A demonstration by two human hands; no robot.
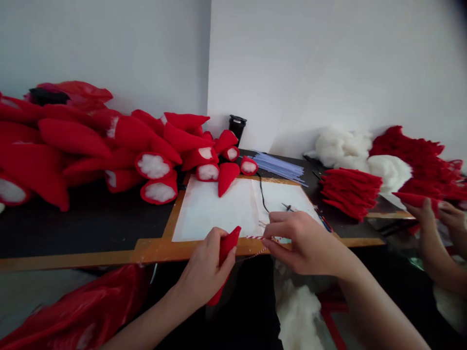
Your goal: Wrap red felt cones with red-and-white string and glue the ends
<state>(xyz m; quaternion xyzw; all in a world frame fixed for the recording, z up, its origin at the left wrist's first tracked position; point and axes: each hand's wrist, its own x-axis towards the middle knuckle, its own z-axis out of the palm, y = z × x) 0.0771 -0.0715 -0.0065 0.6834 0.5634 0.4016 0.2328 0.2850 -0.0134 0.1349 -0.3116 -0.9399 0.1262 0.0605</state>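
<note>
Gripping a red felt cone at the table's front edge, the left hand is closed around it, while the right hand pinches a red-and-white cord beside the cone's tip, over a white sheet.

Stuffed red cones are heaped on the desk beyond and left of the left hand. Flat red cones and white stuffing are seen beyond the right hand, blue straws between.
</note>
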